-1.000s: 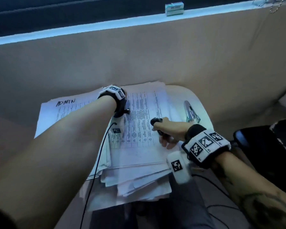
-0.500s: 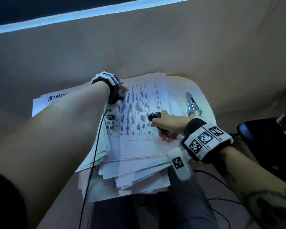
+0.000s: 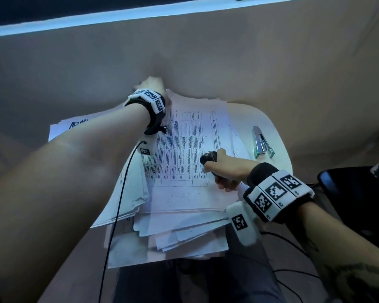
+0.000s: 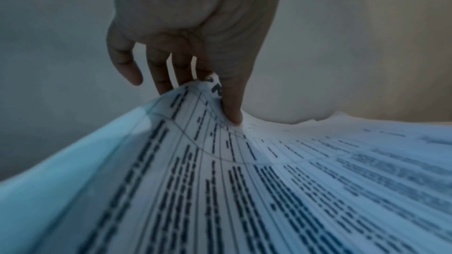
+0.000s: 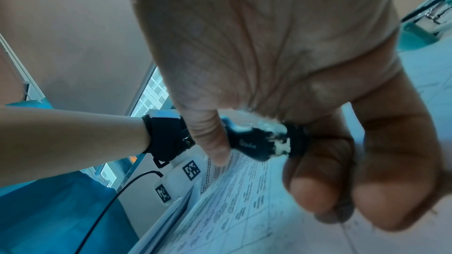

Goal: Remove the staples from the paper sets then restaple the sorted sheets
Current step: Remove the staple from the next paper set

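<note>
- Beige wall right behind a small pale table (image 3: 278,136); a window strip runs along the top of the head view. Light is dim and bluish.
- Paper stack (image 3: 184,217) covers most of the table and overhangs its near edge. The top set, a printed grid sheet (image 3: 184,149), lies in the middle.
- Left hand (image 3: 150,83) is at the sheet's far-left corner, by the wall. Thumb on top, fingers (image 4: 160,69) underneath, pinching and curling the corner up. My guess is that's where the staple sits, so lifting it exposes it. The staple itself isn't visible.
- Right hand (image 3: 225,171) rests on the sheet's right side, fingers curled tight round a small black tool (image 5: 257,142), probably the staple remover. It's held ready and also pins the sheet down.
- Stapler (image 3: 262,142) lies near the table's right edge, well apart from both hands and untouched, parked for restapling.
- Step in hand looks like staple removal on the top set, early in the task.
- Risk: the curled corner could tear if the tool pulls at an angle.
</note>
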`<state>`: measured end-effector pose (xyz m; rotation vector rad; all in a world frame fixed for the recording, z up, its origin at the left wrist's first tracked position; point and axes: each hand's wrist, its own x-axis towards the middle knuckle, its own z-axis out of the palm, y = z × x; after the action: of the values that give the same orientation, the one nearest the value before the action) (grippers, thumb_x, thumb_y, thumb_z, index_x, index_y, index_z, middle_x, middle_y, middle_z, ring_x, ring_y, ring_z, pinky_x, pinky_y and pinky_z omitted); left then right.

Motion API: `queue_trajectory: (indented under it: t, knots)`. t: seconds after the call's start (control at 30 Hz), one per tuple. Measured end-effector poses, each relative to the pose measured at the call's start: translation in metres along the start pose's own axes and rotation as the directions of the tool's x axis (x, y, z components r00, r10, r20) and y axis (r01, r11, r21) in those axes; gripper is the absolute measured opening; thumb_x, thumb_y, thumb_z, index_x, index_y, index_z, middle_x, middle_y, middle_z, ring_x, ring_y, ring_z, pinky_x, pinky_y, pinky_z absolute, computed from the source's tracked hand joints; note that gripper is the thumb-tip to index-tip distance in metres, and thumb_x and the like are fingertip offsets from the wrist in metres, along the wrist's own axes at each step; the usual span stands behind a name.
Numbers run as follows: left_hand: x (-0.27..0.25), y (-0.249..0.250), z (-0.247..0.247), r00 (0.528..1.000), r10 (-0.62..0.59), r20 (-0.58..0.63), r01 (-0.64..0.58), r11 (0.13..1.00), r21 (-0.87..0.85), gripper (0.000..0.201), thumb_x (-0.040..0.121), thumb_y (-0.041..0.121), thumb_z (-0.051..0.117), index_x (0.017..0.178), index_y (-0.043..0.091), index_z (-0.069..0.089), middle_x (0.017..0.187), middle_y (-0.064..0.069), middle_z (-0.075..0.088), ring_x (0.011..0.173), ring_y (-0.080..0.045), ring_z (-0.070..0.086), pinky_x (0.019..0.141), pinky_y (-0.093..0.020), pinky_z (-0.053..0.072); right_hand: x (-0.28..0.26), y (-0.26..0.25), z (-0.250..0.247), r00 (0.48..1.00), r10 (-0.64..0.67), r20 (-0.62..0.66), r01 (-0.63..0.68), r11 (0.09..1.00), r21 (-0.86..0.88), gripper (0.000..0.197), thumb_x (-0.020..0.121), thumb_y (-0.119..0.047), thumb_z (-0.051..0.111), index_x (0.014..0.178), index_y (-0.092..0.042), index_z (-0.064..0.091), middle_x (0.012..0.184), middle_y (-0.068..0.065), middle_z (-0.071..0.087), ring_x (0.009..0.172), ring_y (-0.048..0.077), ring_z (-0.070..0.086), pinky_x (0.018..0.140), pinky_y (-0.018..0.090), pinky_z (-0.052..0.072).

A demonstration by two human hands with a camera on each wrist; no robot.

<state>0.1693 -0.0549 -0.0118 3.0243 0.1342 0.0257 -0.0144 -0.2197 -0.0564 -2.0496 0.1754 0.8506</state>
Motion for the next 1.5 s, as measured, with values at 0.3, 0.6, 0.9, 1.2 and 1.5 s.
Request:
queue_trajectory:
  t: [0.3,0.6,0.9,1.2,1.5]
  knots:
    - [-0.019,0.002,-0.050,0.942,0.264,0.209,-0.262,0.964,-0.035,0.037,0.077,0.020,0.074,0.109,0.005,0.063,0.094,-0.008,0.061,0.083,-0.022,0.055,0.072,-0.029,0.045,0.003,-0.005,0.002,0.999,-0.016,-0.038,0.015,1.000,-0.023,0.031,0.087,-0.014,0.047,0.111,-0.011,0.028,0.068,0.012,0.051,0.051,0.020,0.049,0.050,0.027,0.043]
    - [-0.043,-0.014,-0.088,0.931,0.363,0.031,-0.355,0.922,-0.154,0.026,0.082,0.019,0.069,0.106,0.008,0.067,0.095,-0.008,0.065,0.083,-0.022,0.059,0.082,-0.033,0.052,-0.019,-0.004,-0.025,0.981,-0.172,-0.090,0.184,0.973,0.141,0.026,0.083,-0.004,0.059,0.069,-0.015,0.040,0.061,0.001,0.038,0.055,0.013,0.036,0.062,0.028,0.040]
    - [-0.063,-0.014,-0.122,0.857,0.446,-0.259,-0.515,0.777,-0.364,0.013,0.077,0.013,0.072,0.082,0.009,0.060,0.079,-0.007,0.057,0.071,-0.018,0.050,0.066,-0.024,0.044,-0.043,-0.089,-0.102,0.464,-0.592,-0.659,0.262,0.802,-0.536,0.042,0.091,-0.037,0.055,0.116,-0.003,0.050,0.123,0.017,0.042,0.113,0.029,0.043,0.100,0.038,0.035]
    - [-0.085,-0.015,-0.169,0.685,0.332,-0.648,-0.681,0.607,-0.409,0.018,0.082,0.018,0.064,0.089,0.002,0.060,0.082,-0.005,0.053,0.076,-0.014,0.048,0.064,-0.017,0.037,-0.097,-0.168,-0.137,0.300,-0.841,-0.449,-0.040,0.460,-0.887,0.038,0.084,-0.025,0.050,0.115,-0.002,0.057,0.122,0.023,0.054,0.115,0.037,0.050,0.106,0.046,0.028]
    - [-0.131,-0.040,-0.179,0.525,0.497,-0.691,-0.746,0.660,-0.091,0.032,0.079,0.037,0.063,0.095,0.010,0.066,0.089,-0.006,0.068,0.081,-0.020,0.061,0.071,-0.031,0.047,-0.117,-0.123,-0.111,0.125,-0.926,-0.355,-0.016,0.356,-0.934,0.017,0.072,-0.011,0.046,0.086,-0.005,0.054,0.083,0.017,0.063,0.086,0.040,0.059,0.097,0.048,0.031]
